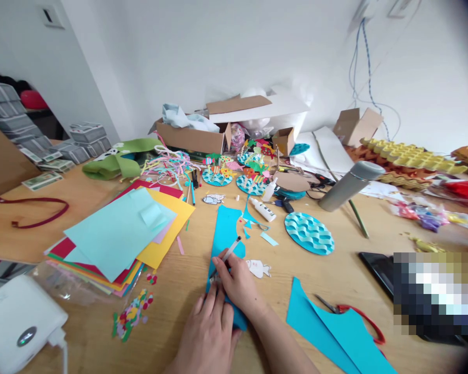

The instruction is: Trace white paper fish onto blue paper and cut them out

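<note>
We have both hands close together over a blue strip (226, 236) on the table (171, 332), in front of us. Our right hand (236, 285) is closed around a pen (233, 246), which slants across the strip; its lower end is mostly hidden, so we cannot tell what it meets. Our left hand (212, 327) lies flat on the strip's near part, fingers stretched forward. Just beside our right hand we see a paper fish (259, 268). Farther right, blue offcuts (331, 335) partly cover red-handled scissors (379, 332); on our left, confetti (134, 311) lies near stacked paper (117, 236).
</note>
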Tool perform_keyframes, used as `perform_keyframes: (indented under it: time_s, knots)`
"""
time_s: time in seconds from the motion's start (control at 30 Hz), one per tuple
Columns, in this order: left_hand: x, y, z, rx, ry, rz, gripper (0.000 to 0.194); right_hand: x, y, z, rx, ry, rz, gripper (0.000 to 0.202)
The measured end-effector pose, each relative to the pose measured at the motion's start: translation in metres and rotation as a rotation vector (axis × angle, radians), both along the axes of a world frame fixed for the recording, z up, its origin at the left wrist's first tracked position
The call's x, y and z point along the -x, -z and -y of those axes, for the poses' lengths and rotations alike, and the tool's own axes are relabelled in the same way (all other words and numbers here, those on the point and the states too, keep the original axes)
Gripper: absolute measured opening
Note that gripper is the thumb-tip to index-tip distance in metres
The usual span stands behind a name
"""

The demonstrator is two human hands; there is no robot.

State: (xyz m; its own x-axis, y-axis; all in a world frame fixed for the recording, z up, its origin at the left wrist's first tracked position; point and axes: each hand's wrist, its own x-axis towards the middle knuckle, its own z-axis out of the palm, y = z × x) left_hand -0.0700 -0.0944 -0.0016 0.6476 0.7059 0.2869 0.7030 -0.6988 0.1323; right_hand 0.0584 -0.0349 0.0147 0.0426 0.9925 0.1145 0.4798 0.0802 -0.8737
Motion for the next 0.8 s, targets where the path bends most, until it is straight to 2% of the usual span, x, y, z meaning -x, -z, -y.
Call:
perform_keyframes:
  time_s: [0.47,0.8]
  knots:
    - [-0.0014,-0.0021,-0.0008,0.020,-0.003,0.002,0.019,-0.0027,0.0035,-0.0022,-0.031,0.059,0.018,0.030]
    - [-0.0027,-0.0061,-0.0008,0.043,-0.017,-0.003,0.015,-0.0067,-0.0011,-0.0030,-0.004,0.092,0.064,0.031]
